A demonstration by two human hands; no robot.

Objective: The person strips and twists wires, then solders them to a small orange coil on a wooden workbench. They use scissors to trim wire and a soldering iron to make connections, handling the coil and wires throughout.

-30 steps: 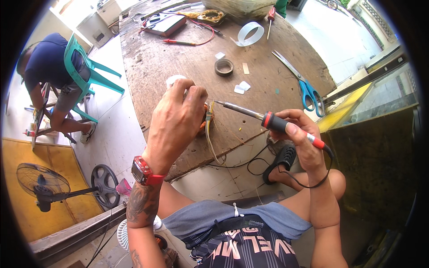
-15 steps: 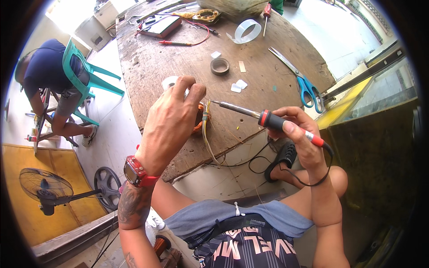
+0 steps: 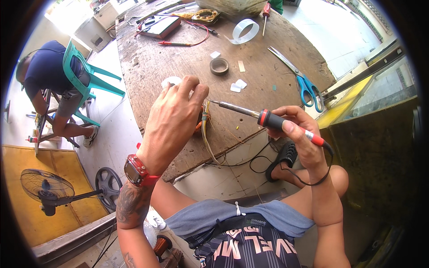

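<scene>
My right hand (image 3: 300, 130) grips a soldering iron (image 3: 271, 119) with a black and red handle. The iron's thin tip points left and sits at the upper end of a bundle of yellowish wires (image 3: 204, 134). These wires hang off an orange-and-dark wound coil (image 3: 198, 126), mostly hidden behind my left hand (image 3: 172, 120). That hand is closed above the coil, its fingertips bent toward the iron's tip; whatever they pinch is hidden. Just beyond its knuckles a round white thing (image 3: 171, 81) lies partly covered on the wooden table (image 3: 178, 62).
On the table lie a brown tape roll (image 3: 219, 67), blue-handled scissors (image 3: 304, 85), a clear tape ring (image 3: 245, 32), a screwdriver (image 3: 266, 18), and a meter (image 3: 160, 27) with red leads. A fan (image 3: 47, 192) stands left; a person (image 3: 53, 71) bends by a green chair (image 3: 85, 80).
My left hand has shifted very slightly right, its fingertips nearer the iron's tip. The soldering iron and my right hand stay almost still.
</scene>
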